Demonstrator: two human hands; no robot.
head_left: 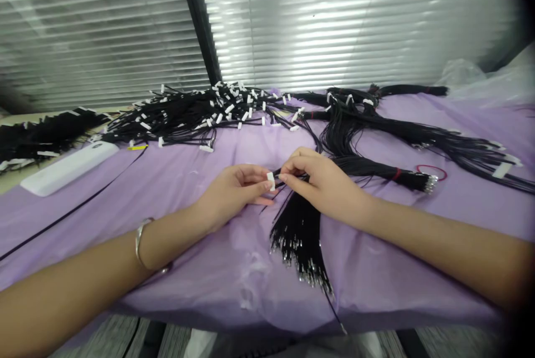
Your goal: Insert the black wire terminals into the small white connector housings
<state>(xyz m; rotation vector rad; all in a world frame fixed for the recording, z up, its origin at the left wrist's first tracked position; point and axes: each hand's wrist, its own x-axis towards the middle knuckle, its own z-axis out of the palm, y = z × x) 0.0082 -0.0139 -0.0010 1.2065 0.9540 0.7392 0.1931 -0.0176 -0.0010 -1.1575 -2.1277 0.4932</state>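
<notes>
Between thumb and fingers, my left hand point(240, 188) pinches a small white connector housing point(271, 180). Close beside it, my right hand point(311, 177) has its thumb and forefinger pressed together on a thin black wire point(277, 172) at the housing. Whether the wire's end sits inside the housing I cannot tell. Below my right hand a fanned bundle of black wires point(301, 232) with shiny metal terminals lies on the purple cover. Just past my right hand is another bundle of wires point(368, 168), tied with a red band.
A large heap of black wires with white connectors point(175, 112) lies at the back. A white oblong device point(71, 167) rests at the left. More wire bundles point(438, 140) stretch right, near a loose red rubber band point(432, 168). Purple sheeting point(200, 285) covers the table; blinds point(326, 23) stand behind.
</notes>
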